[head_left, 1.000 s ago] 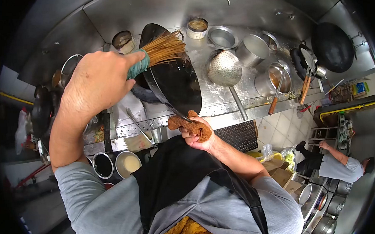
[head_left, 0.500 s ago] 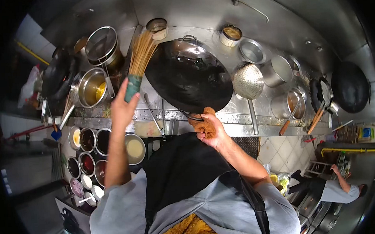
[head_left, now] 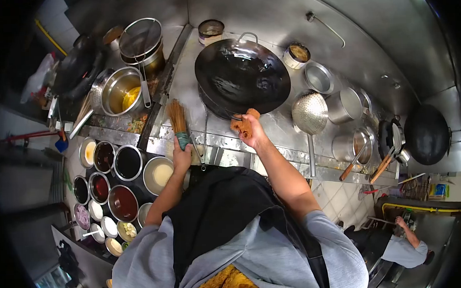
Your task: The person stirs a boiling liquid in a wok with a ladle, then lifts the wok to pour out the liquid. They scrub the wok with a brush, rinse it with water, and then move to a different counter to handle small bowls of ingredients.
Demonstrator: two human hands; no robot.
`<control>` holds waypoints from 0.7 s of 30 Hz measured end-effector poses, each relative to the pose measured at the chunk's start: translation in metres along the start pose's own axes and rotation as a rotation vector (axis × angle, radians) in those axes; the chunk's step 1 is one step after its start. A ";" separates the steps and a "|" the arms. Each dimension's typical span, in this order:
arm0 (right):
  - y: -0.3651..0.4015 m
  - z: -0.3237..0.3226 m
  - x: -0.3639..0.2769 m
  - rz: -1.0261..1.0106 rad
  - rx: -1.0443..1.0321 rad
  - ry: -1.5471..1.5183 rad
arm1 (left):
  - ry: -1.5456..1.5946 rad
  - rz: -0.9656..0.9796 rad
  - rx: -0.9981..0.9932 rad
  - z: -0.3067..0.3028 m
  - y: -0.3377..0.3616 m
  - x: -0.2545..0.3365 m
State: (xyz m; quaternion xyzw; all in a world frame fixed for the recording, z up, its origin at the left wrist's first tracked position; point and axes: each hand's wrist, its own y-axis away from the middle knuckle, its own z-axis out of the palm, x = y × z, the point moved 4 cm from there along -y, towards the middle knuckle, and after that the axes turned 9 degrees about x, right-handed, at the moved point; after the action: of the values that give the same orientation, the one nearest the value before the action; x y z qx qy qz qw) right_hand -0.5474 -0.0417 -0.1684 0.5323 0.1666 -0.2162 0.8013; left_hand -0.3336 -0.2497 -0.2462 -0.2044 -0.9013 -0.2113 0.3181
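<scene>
Just ahead of the person, a wide, round black metal wok (head_left: 238, 77) sits on the shiny steel tabletop (head_left: 182, 74), a metal loop handle on its far rim. The person's right grip (head_left: 251, 131) is closed around a folded brown fabric cloth (head_left: 245, 124), which is pressed against the wok's near edge. The left grip (head_left: 181, 157) is wrapped around the green-bound handle of a tan bristle brush (head_left: 177, 118), bristles pointing away from the body, just left of the wok and apart from it. To the wok's right lies a round, perforated silver metal ladle (head_left: 310, 113), its long handle toward the person. Near the left grip stands a round steel tub (head_left: 149, 176) of pale liquid. Farther off at right, another person in a grey shirt (head_left: 402, 251) reaches out an arm.
</scene>
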 end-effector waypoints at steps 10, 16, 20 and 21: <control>0.002 -0.017 -0.009 -0.095 -0.030 0.061 | 0.453 0.250 0.233 -0.030 -0.002 0.053; 0.006 -0.019 -0.009 -0.131 -0.054 0.091 | 0.591 0.401 -0.113 -0.077 -0.005 0.247; 0.003 -0.018 -0.009 -0.125 -0.041 0.066 | 0.600 0.350 -0.413 0.006 -0.046 0.332; 0.002 -0.020 -0.009 -0.121 -0.086 0.052 | 0.585 0.364 -0.423 0.035 -0.054 0.347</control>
State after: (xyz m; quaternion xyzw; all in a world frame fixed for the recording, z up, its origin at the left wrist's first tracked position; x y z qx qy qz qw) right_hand -0.5546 -0.0208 -0.1701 0.4916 0.2285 -0.2431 0.8044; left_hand -0.6261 -0.1949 -0.0555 -0.3527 -0.6585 -0.3815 0.5444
